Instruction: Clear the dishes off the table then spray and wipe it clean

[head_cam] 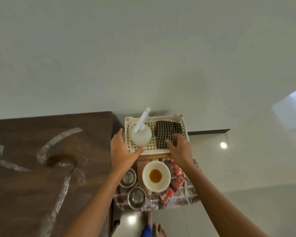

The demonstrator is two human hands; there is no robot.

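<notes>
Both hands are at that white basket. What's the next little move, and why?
Probably the left hand closes round the spray bottle: it is open right beside it, the right hand is over the checked cloth, and the brown table looks smeared.

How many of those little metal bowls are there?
2. One metal bowl sits left of the white bowl, partly under the left arm; the other is below it in the picture, nearer the person. The arm could hide more.
</notes>
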